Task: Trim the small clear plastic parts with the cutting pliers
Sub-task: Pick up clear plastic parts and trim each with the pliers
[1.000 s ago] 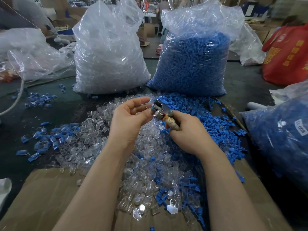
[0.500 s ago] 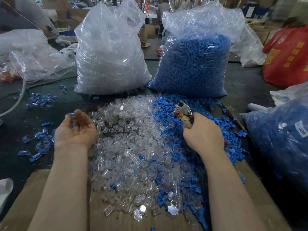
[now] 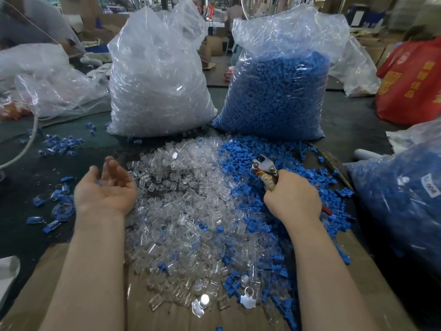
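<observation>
meanwhile left hand (image 3: 105, 189) hovers palm-up at clear parts (image 3: 181, 199) pile's edge.

The fingers (image 3: 112, 167) of the left hand (image 3: 105, 189) were motion-blurred, so their exact pose could not be resolved. The handles of the cutting pliers (image 3: 263, 167) were concealed inside the right hand (image 3: 292, 199); only a red tip was exposed behind it. Whether the jaws were parted could not be determined. The blue bag (image 3: 403, 206) was cut off by the right edge. The print on its label (image 3: 431, 186) was too small to be read reliably.
</observation>
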{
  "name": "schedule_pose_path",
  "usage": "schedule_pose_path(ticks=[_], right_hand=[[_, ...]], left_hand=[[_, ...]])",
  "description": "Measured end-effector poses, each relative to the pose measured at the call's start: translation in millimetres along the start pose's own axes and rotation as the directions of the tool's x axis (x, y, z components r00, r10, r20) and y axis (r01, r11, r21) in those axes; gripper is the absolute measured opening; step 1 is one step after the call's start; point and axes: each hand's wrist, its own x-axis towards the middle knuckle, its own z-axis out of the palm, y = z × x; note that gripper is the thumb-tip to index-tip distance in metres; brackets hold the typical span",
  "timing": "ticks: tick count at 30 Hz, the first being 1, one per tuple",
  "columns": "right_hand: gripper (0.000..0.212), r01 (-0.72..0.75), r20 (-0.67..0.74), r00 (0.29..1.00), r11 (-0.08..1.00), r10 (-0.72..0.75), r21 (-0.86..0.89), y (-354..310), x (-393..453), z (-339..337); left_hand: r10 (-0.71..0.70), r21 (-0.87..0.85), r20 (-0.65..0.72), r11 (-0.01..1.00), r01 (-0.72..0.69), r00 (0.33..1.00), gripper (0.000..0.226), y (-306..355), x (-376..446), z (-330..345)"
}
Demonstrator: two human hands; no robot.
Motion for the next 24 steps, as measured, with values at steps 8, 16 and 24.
schedule_pose_path(ticks=[8, 16, 24], right_hand=[[0.016, 0.014, 0.094, 0.996, 0.998, -0.008, -0.062, -2, 0, 0], [0.017, 0.029, 0.092, 0.995, 0.998, -0.025, -0.05, -2, 2, 4], [0.025, 0.05, 0.091, 0.995, 0.997, -0.044, -0.056, -2, 3, 5]], left_hand=[[-0.026, 0.908, 0.404, -0.114, -0.404, 0.914, 0.014, -47, -22, 7], [-0.001, 0.652, 0.474, -0.671, -0.352, 0.881, 0.027, -66, -25, 4], [0.072, 0.644, 0.493, -0.7, -0.307, 0.867, 0.016, -65, -28, 4]])
